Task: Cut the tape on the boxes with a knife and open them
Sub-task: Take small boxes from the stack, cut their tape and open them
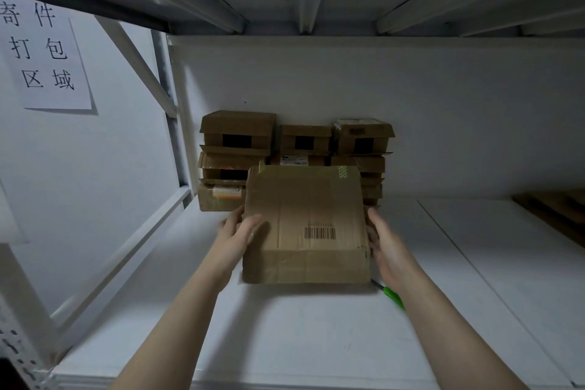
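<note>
Cardboard first: the box [305, 225] sits mid-way along the white shelf [316, 336], barcode face up, held between both hands and not yet cut. The left hand [240, 231] grips its left edge, with the thumb on the top face and the fingers wrapped round the side. The right hand [384, 245] lies against the right side with fingers fairly straight, pressing rather than clasping. That uneven hold is one risk — if the box is lifted or turned, the flat-handed side could slip. The bigger risk is the green-handled knife [392, 293], which lies on the shelf just beside the right wrist, its front end at the box's near right corner; whether the blade is out I cannot tell. Sliding the box or lowering the forearm could catch the knife or sweep it toward the shelf's front edge. Pushing the box back would bump the stacked boxes [237, 133] close behind.
</note>
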